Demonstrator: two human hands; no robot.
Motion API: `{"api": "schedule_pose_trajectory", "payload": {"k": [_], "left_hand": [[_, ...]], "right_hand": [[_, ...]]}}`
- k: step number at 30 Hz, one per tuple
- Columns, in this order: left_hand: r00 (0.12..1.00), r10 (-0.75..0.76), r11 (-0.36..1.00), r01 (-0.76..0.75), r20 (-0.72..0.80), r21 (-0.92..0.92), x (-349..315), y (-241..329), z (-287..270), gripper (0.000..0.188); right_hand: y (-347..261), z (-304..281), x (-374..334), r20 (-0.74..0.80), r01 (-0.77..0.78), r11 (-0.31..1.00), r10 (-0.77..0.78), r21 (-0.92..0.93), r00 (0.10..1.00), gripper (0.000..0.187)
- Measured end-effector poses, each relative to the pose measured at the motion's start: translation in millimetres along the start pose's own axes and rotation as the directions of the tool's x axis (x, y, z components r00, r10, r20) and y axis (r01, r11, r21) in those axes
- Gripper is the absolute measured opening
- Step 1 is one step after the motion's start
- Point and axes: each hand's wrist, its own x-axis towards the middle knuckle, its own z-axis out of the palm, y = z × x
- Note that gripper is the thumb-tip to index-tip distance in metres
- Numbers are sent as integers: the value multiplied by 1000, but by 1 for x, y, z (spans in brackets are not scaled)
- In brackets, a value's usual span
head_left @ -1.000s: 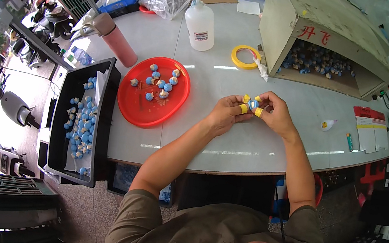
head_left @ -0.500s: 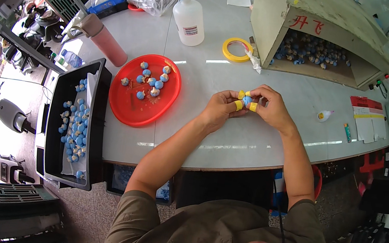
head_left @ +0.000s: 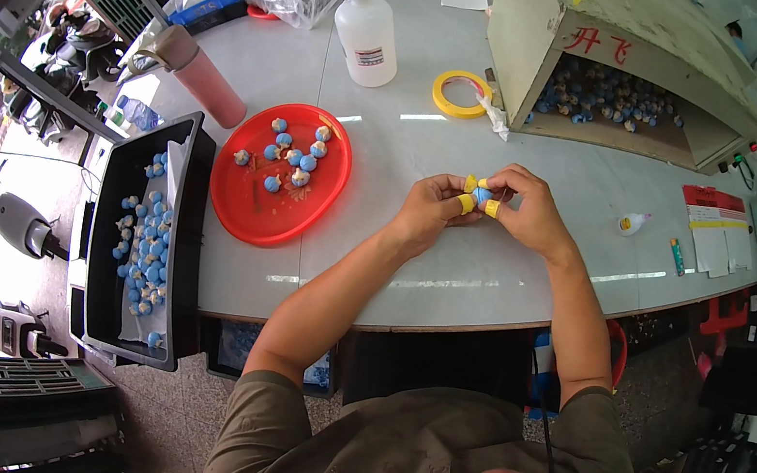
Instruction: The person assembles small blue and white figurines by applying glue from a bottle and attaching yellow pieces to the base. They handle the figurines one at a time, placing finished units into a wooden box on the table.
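One small blue ball [head_left: 481,195]: pinching it between left hand [head_left: 431,210] and right hand [head_left: 535,218], probably feeling light, stiff, gripping best around its sides!

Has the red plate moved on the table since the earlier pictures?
No: the red plate keeps its place beside the black tray; only the view has shifted.

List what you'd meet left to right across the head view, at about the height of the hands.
Black tray → red plate → left hand → blue ball → right hand → small white bottle → red-topped papers
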Motion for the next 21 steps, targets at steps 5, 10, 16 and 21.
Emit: {"api": "schedule_pose_trajectory", "payload": {"k": [5,10,16,21], "left_hand": [[998,53,998,-51,-41,43,-2,-1,5,23],[999,48,999,-47,-26,10,-1,-4,0,24],[998,-65,991,64,-7,-117,-4,8,6,39],[988,-150,984,151,20,-91,-9,12,8,29]], "right_hand": [[-2,2,0,-6,-22,1000,22,-8,1000,21],[4,7,-1,-34,-17,1000,17,11,999,21],[7,2,-3,59,-227,948,219,223,974,19],[18,14,-3,-9,-328,895,346,302,938,34]]}}
